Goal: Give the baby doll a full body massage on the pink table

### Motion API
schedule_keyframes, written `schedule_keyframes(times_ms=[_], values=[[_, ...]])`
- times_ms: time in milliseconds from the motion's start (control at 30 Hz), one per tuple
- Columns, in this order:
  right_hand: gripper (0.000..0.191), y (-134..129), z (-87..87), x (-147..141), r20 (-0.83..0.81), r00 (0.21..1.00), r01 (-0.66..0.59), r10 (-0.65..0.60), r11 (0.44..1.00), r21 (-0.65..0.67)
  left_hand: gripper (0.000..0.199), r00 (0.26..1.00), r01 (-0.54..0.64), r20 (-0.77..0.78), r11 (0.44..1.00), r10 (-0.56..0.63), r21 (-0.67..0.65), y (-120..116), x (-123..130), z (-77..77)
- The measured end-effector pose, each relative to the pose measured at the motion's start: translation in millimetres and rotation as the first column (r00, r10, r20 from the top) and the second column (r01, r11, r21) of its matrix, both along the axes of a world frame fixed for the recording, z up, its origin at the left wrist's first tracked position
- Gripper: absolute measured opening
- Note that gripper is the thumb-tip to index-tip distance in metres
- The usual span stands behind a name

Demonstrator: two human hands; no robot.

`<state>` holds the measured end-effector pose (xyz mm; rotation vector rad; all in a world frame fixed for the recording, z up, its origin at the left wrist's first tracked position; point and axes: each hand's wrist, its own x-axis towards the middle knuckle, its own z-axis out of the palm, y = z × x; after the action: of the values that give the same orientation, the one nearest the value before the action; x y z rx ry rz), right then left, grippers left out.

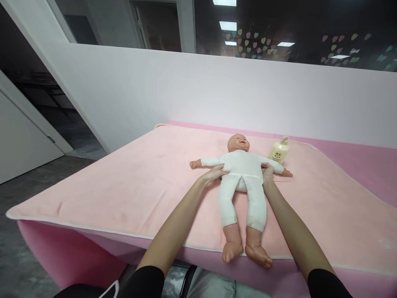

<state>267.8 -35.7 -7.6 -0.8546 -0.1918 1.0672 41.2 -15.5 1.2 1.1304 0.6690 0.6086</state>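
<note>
A baby doll (243,163) with a white cloth body lies face up, its head away from me and its feet hanging at the table's near edge. On the left side of its waist is my left hand (213,175), thumb on top and the other fingers partly tucked against the body. My right hand (267,171) grips the opposite side below the doll's arm, its fingertips partly hidden. Both hands hold the torso. Just beyond the doll's right-hand arm stands a pale yellow pump bottle (278,151), slightly tilted in view.
Under the doll a pink mat (124,178) with a white edge covers the pink table (369,165). A white partition wall (201,91) rises behind it, with dark glass (304,29) bearing heart stickers above. Grey floor (18,240) and a white door (25,132) are at left.
</note>
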Motion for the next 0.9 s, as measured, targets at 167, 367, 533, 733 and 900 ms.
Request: schedule_keyframes(times_ms=[167, 367, 533, 733, 900], values=[[0.016, -8.2, 4.4, 24.8, -0.214, 0.974, 0.093, -0.068, 0.99, 0.106, 0.034, 0.995, -0.1, -0.035, 0.995, 0.099, -0.03, 3.1, 0.4, 1.9], [0.018, -9.6, 7.5, 34.3, -0.236, 0.956, 0.197, -0.172, 0.977, 0.083, 0.012, 0.876, -0.432, 0.114, 0.868, 0.468, -0.246, 13.9, 0.0, 4.5], [0.024, -8.8, 0.1, 56.9, -0.075, 0.95, 0.309, -0.304, 0.949, 0.069, 0.005, 0.625, -0.64, 0.242, 0.665, 0.742, -0.384, 35.6, -19.1, 2.6], [0.031, -13.6, -7.7, 81.6, 0.09, 0.931, 0.357, -0.352, 0.934, -0.034, 0.014, 0.445, -0.747, 0.212, 0.491, 0.87, -0.449, 47.3, -38.9, 3.0], [0.04, -19.7, 0.5, 73.0, -0.054, 0.922, 0.386, -0.384, 0.923, 0.017, 0.025, 0.436, -0.724, 0.222, 0.486, 0.872, -0.489, 45.3, -41.6, 6.1]])
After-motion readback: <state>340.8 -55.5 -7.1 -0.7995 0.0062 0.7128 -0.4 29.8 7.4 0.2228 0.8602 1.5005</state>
